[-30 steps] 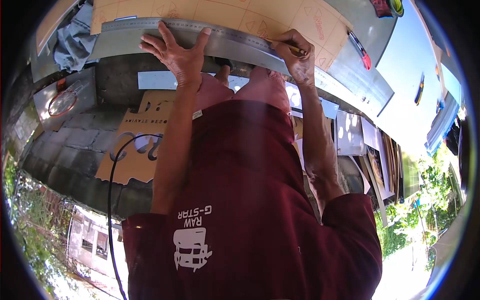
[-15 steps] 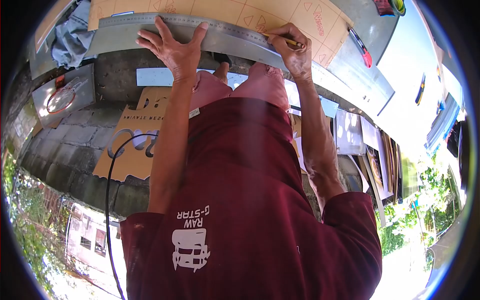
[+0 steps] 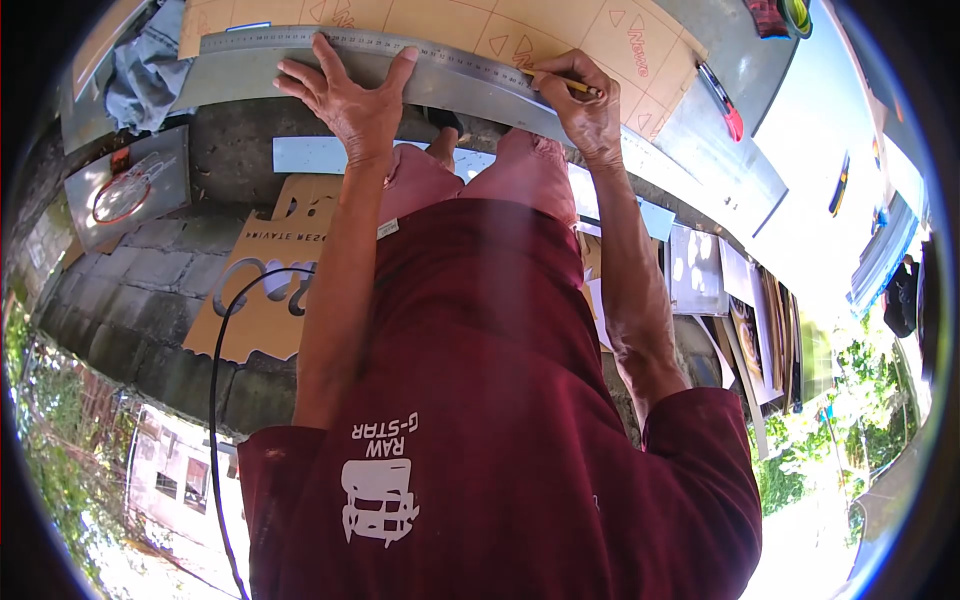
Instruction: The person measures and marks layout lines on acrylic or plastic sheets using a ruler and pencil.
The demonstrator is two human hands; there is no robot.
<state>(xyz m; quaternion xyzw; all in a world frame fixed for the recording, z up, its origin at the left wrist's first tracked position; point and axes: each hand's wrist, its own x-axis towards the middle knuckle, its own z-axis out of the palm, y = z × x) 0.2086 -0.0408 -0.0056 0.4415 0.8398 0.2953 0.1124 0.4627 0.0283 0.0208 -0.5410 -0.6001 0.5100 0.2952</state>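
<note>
A long metal ruler [image 3: 450, 62] lies along the near edge of a brown paper-faced sheet [image 3: 570, 30] printed with red lines and lettering. My left hand [image 3: 355, 105] is spread, its thumb and fingertips pressing on the ruler. In my right hand [image 3: 588, 110] is a yellow pencil [image 3: 578, 85], pinched between thumb and fingers. Its tip points left, at the ruler's edge near the right part of the sheet. The pencil tip itself is small and partly hidden by my fingers.
A red and black utility knife [image 3: 722, 102] lies right of the sheet, and a yellow-black cutter [image 3: 840, 185] is farther right. Bunched grey-blue cloth [image 3: 145, 75] sits at the left. A black cable [image 3: 213, 400] hangs by my left arm. Cut-out brown board [image 3: 245, 300] rests below.
Almost nothing differs. Both hands keep their places on the ruler and pencil; the view has shifted very slightly.
</note>
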